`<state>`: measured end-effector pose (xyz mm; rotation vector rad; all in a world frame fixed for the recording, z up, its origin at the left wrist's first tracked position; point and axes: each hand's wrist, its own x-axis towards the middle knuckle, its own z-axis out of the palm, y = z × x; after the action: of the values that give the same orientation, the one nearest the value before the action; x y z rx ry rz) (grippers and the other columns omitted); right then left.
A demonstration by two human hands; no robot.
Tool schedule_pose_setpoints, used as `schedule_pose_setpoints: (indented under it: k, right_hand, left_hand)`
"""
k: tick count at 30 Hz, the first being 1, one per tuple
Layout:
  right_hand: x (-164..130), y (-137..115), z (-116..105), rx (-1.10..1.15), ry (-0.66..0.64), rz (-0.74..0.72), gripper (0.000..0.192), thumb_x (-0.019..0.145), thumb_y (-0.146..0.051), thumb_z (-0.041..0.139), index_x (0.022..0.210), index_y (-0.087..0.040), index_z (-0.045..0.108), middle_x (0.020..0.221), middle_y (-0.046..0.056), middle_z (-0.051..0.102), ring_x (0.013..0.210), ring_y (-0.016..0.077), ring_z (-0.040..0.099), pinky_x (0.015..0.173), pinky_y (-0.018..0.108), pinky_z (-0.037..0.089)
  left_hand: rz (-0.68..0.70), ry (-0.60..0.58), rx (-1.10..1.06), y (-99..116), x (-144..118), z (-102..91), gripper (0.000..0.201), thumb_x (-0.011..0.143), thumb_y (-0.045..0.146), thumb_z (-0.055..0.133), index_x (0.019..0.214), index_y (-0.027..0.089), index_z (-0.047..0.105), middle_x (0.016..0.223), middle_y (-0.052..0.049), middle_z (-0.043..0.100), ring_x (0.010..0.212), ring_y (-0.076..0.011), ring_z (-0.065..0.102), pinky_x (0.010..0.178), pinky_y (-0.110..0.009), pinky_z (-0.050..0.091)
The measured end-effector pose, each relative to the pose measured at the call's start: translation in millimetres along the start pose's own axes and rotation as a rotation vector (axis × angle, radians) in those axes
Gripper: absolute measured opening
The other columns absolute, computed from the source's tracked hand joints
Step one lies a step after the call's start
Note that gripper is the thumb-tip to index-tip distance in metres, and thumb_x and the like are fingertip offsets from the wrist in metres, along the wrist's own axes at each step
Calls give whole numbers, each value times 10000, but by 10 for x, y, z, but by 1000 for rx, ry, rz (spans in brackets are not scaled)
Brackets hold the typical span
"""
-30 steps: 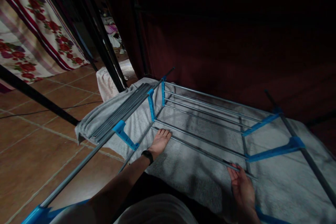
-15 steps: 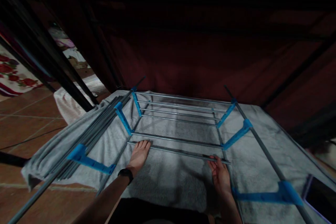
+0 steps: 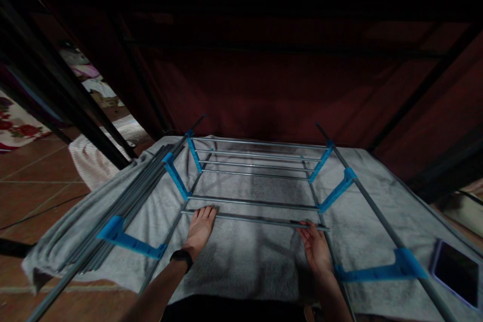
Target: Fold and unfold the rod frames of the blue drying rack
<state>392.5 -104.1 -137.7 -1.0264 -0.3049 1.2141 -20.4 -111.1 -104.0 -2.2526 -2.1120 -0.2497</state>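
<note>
A slim, straight grey metal rod (image 3: 256, 220) spans crosswise over a fluffy grey blanket (image 3: 260, 266), just this side of the nearest crossbar (image 3: 252, 202) on a rack of grey tubes and blue plastic brackets (image 3: 335, 191). The person's right hand (image 3: 316, 249), palm up and half curled, holds it near one end. The left hand (image 3: 199, 229) lies palm down across the other, fingers together; I can't tell whether they grip. A bundle of similar grey rods (image 3: 145, 193) lies leftward.

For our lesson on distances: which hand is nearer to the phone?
The right. The right hand, on a grey rod, lies left of the phone; the left hand, towards that rod's other end, is farther left.
</note>
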Motion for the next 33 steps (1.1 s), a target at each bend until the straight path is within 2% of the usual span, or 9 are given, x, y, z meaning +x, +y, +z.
schedule_pose_setpoints:
  k: [7,14,19,22,26,33]
  right_hand:
    - [-14,-1,26,5,20,18,514,575,-492,975,900,-220,684,950,-7,742,907,162,716,816,296,641]
    - [34,33,-36,-69,0,8,465,665,-522,918,934,-213,698,978,6,735,942,168,724,856,305,642]
    - [76,59,-86,-74,27,-13,429,676,-508,911,936,-221,726,1001,31,750,965,205,739,861,340,651]
    - [78,59,-95,-57,40,-15,401,674,-452,918,950,-223,740,1039,37,754,984,210,740,896,352,641]
    - [55,35,-84,-67,24,-6,386,696,-439,887,990,-238,741,1048,37,757,1032,235,733,936,392,628]
    - [53,16,-37,-143,26,-38,329,682,-433,864,915,-261,707,1047,71,770,1052,307,735,961,514,624]
  left_hand:
    - [20,19,12,2,-11,-26,457,965,59,333,1239,207,668,1242,-128,672,1212,-284,583,1093,-467,429]
    - [-14,62,-63,-47,-18,66,475,940,50,335,1220,250,664,1241,-82,689,1227,-279,588,1103,-511,456]
    - [76,15,9,-52,-48,76,551,948,32,291,1350,173,640,1311,-125,674,1277,-270,586,1154,-490,438]
    - [143,-17,19,-52,-58,61,579,935,23,316,1391,178,636,1320,-129,679,1295,-272,585,1156,-480,445]
    - [194,-4,-9,-65,-59,67,615,912,2,327,1412,174,642,1315,-141,688,1291,-284,595,1147,-490,458]
    - [240,35,-55,-110,-62,137,632,880,0,345,1402,180,653,1262,-127,708,1232,-280,624,1118,-468,472]
